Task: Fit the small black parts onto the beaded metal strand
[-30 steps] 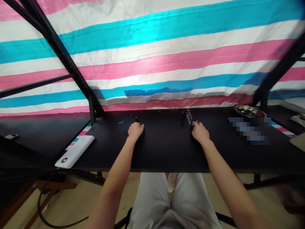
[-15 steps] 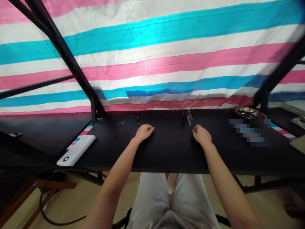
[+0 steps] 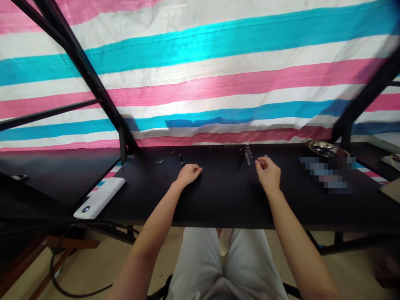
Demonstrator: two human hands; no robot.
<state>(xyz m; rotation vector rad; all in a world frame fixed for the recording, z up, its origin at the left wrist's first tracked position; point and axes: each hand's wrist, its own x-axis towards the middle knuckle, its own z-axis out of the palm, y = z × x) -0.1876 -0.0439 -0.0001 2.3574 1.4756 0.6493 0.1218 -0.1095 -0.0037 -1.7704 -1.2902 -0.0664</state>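
Observation:
My left hand [image 3: 190, 174] rests low over the black table [image 3: 218, 196], thumb and fingertips pressed together. Whatever lies in that pinch, if anything, is too small to make out. My right hand [image 3: 269, 174] is closed as well, its fingertips meeting at the left. A tiny pale bit shows by its knuckles, but I cannot tell what it is. Just left of the right hand lies a cluster of small greyish, bead-like pieces [image 3: 248, 156]. A short black cylinder with a light end [image 3: 181, 159] sits beyond my left hand. Thin white scraps [image 3: 160, 161] lie farther left.
A white box-shaped device with a round dark display [image 3: 104, 196] lies at the table's left edge. A shiny metal dish [image 3: 328, 149] stands at the back right, behind a blurred patch. Small pieces in a row [image 3: 228, 145] lie along the back edge, before a striped sheet [image 3: 218, 91].
My right hand has lifted and shifted slightly right and away from me, turning so its fingertips face left. The left hand stays in place, its fingers still pinched.

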